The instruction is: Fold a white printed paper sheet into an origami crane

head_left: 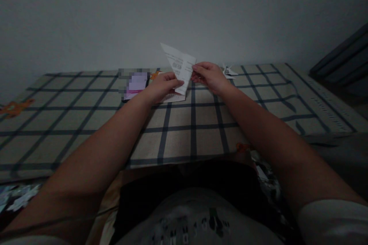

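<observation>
A folded sheet of printed paper is held up above the table, its pointed corner reaching to the upper left. My left hand pinches its lower left part, thumb on the front face. At the paper's right edge, my right hand grips it between thumb and fingers. Beneath my left hand lies another flat paper, mostly covered by the hand. Left of it rests a phone with a lit purple screen, partly blurred out. A small white folded-paper piece sits behind my right hand.
A checked tablecloth with dark lines covers the table, which stands against a pale wall. Its front edge runs just before my lap. A dark slatted object stands at the far right.
</observation>
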Motion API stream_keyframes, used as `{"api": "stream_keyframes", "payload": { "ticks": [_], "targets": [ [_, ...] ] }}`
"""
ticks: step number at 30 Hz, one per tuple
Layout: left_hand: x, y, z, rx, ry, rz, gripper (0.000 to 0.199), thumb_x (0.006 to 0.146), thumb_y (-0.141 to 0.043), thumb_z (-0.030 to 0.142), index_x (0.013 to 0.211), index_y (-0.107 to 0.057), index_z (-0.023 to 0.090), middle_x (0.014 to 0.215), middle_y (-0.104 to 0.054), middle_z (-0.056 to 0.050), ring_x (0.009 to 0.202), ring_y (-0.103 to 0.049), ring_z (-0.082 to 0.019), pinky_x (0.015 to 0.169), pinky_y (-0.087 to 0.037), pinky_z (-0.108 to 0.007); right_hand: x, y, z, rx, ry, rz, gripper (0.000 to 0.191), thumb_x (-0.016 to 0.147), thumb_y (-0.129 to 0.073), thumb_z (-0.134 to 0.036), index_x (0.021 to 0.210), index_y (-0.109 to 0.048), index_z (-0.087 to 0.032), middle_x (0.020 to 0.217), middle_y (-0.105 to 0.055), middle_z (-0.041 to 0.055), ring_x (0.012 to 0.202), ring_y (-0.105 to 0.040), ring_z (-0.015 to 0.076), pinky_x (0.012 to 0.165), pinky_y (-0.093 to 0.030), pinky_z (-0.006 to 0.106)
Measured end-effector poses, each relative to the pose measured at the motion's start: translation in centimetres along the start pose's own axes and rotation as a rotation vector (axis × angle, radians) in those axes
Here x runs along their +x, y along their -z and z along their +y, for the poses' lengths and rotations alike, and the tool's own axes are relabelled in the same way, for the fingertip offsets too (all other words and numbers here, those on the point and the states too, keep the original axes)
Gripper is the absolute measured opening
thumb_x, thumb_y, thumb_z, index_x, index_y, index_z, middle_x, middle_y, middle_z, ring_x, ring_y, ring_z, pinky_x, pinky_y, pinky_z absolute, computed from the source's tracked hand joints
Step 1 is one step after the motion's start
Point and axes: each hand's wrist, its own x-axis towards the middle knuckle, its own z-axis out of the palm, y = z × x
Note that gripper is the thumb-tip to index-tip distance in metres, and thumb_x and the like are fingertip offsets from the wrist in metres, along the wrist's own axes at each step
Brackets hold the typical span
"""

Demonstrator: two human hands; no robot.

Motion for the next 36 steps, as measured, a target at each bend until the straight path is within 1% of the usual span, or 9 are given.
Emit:
{"api": "stream_keyframes", "payload": {
  "ticks": [3,7,13,18,23,28,31,36],
  "targets": [
    [-0.27,-0.26,0.14,0.000,-0.019,-0.019,0.034,0.069,-0.085,0.033,0.096,-0.076,0.014,0.096,-0.081,-0.010,0.088,-0.076,-0.024,0.092,-0.062,-0.044,0.01,0.00,0.20,-0.018,0.011,-0.029,0.024,0.091,-0.082,-0.038,0.086,-0.069,-0.018,0.077,-0.072,-0.0007,0.066,-0.067,0.0082,0.066,-0.057,0.020],
    [-0.54,-0.34,0.32,0.012,-0.017,-0.012,0.028,0.071,-0.086,0.032,0.091,-0.078,0.014,0.093,-0.082,-0.011,0.089,-0.077,-0.024,0.093,-0.062,-0.043,0.06,-0.02,0.60,-0.034,0.039,-0.063,0.023,0.092,-0.080,-0.038,0.087,-0.070,-0.019,0.079,-0.072,0.0001,0.069,-0.068,0.0096,0.070,-0.059,0.022],
    [-0.20,-0.04,-0.25,0.058,-0.010,0.038,0.021,0.075,-0.083,0.028,0.089,-0.078,0.013,0.093,-0.082,-0.012,0.093,-0.079,-0.027,0.090,-0.064,-0.043,-0.02,-0.14,0.61,-0.057,0.020,-0.032,0.021,0.090,-0.081,-0.037,0.090,-0.070,-0.019,0.079,-0.073,0.0001,0.071,-0.068,0.0105,0.070,-0.059,0.022],
    [-0.27,-0.12,-0.36,0.062,-0.021,0.029,0.022,0.073,-0.083,0.025,0.092,-0.079,0.014,0.095,-0.083,-0.011,0.092,-0.079,-0.025,0.092,-0.064,-0.043,-0.03,-0.14,0.68,-0.072,0.025,-0.037,0.021,0.090,-0.081,-0.035,0.086,-0.069,-0.019,0.078,-0.072,0.0004,0.070,-0.067,0.0103,0.070,-0.058,0.022],
    [-0.46,-0.19,-0.15,0.066,-0.006,0.024,0.019,0.073,-0.084,0.026,0.086,-0.078,0.013,0.093,-0.082,-0.012,0.091,-0.079,-0.026,0.091,-0.064,-0.043,0.05,-0.19,0.86,-0.057,0.037,-0.024,0.018,0.091,-0.079,-0.029,0.083,-0.067,-0.019,0.074,-0.070,-0.0012,0.067,-0.066,0.0093,0.068,-0.057,0.021],
    [-0.30,0.03,-0.47,0.063,-0.020,0.007,0.023,0.072,-0.085,0.026,0.090,-0.079,0.014,0.097,-0.083,-0.012,0.091,-0.079,-0.025,0.091,-0.064,-0.043,0.09,-0.14,0.94,-0.064,0.018,-0.027,0.020,0.091,-0.080,-0.032,0.085,-0.066,-0.020,0.074,-0.070,-0.0016,0.068,-0.066,0.0096,0.068,-0.058,0.022],
    [-0.42,-0.13,-0.39,0.039,-0.004,0.011,0.023,0.072,-0.084,0.025,0.091,-0.079,0.013,0.098,-0.083,-0.013,0.093,-0.079,-0.026,0.091,-0.063,-0.044,0.03,-0.19,0.82,-0.065,0.026,-0.020,0.020,0.091,-0.080,-0.030,0.084,-0.065,-0.020,0.073,-0.069,-0.0021,0.067,-0.065,0.0095,0.068,-0.057,0.022],
    [-0.77,-0.75,0.07,0.017,0.033,0.051,0.023,0.071,-0.086,0.025,0.089,-0.078,0.013,0.097,-0.082,-0.013,0.095,-0.079,-0.028,0.091,-0.063,-0.045,-0.25,-0.53,0.36,-0.116,0.049,0.006,0.020,0.093,-0.078,-0.026,0.081,-0.063,-0.019,0.072,-0.067,-0.0019,0.067,-0.064,0.0096,0.070,-0.056,0.023]
  ]
}}
